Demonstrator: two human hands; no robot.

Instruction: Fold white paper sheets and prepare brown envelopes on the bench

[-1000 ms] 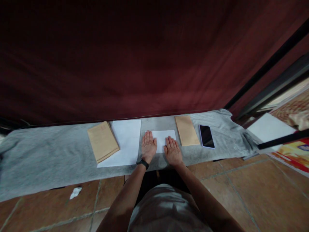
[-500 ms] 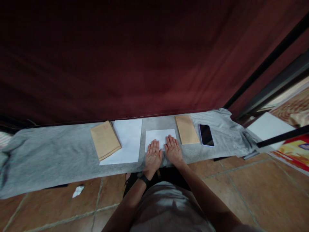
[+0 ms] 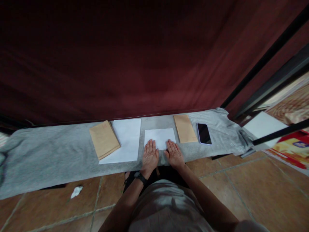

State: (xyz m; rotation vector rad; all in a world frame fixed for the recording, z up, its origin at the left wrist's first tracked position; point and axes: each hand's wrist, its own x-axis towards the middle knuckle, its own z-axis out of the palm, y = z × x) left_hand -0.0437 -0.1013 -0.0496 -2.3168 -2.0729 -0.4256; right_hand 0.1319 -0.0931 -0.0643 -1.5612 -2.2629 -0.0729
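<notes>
A folded white sheet of paper (image 3: 159, 137) lies flat in front of me on a grey cloth. My left hand (image 3: 150, 156) rests palm down with its fingers stretched over the sheet's near left corner. At the near right corner, my right hand (image 3: 174, 154) lies flat in the same way, fingers out. Neither hand grips anything. To the left are larger white paper (image 3: 131, 138) and, partly on top of it, a stack of brown envelopes (image 3: 104, 138). A single brown envelope (image 3: 185, 129) lies to the right of the folded sheet.
The grey cloth (image 3: 60, 151) covers a long narrow bench against a dark red curtain (image 3: 149, 64). A phone (image 3: 204, 133) lies right of the single envelope. Black metal bars (image 3: 265, 58) and a red printed box (image 3: 295, 148) stand at the right. Crumpled white tissue (image 3: 76, 191) lies on the tiled floor.
Both hands have slid back toward me, uncovering more of the folded sheet. My right hand has also shifted slightly right. The camera view has moved a little.
</notes>
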